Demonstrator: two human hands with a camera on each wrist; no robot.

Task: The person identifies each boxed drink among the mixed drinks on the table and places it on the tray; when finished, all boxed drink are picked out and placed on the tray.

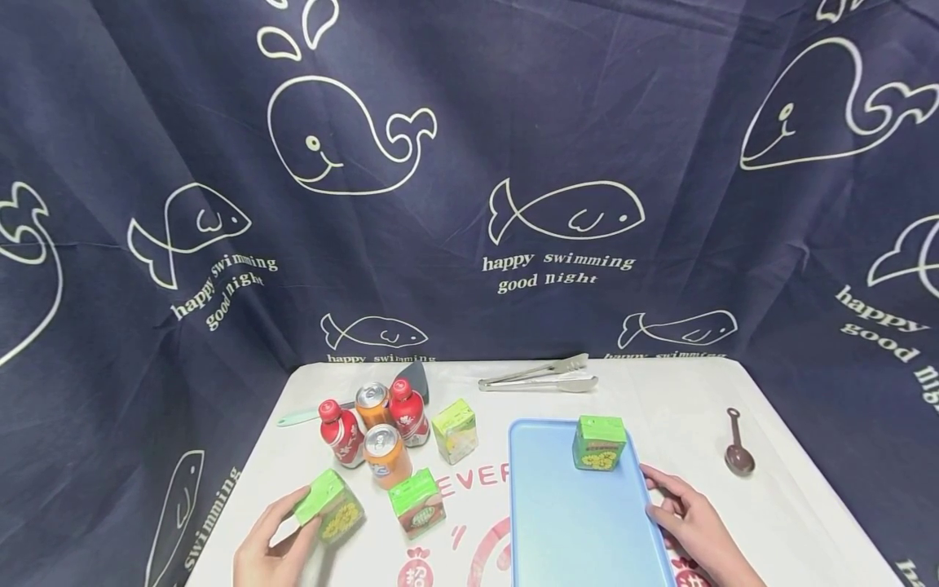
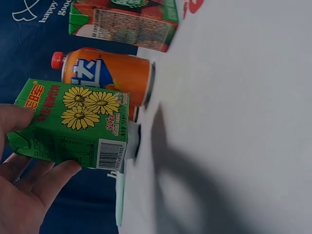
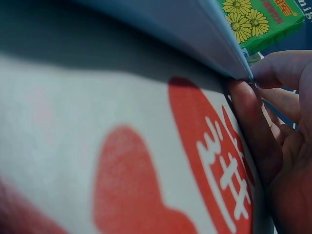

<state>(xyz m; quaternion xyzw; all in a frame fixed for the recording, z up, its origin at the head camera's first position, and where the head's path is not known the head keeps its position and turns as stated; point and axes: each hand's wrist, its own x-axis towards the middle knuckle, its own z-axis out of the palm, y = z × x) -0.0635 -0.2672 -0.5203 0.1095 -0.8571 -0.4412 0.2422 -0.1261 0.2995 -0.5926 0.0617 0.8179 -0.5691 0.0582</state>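
My left hand (image 1: 275,542) grips a green drink carton with yellow flowers (image 2: 92,129) between thumb and fingers. That carton is lifted off the table, its shadow falling on the cloth in the left wrist view. At the right edge of the light blue tray (image 1: 579,522), my right hand (image 1: 689,518) pinches the rim, one finger tucked beneath it. A like green carton (image 1: 599,444) stands near the tray's far right corner. Just right of my left hand stands a green and brown-red carton (image 1: 416,503), with an orange can (image 1: 387,456) behind it.
Two red bottles (image 1: 341,434) and a second orange can (image 1: 372,401) cluster at the left, beside a yellow-green carton (image 1: 455,430). Behind them lies a spatula (image 1: 416,381). Metal tongs (image 1: 539,377) lie at the back, a brown spoon (image 1: 738,456) at the right.
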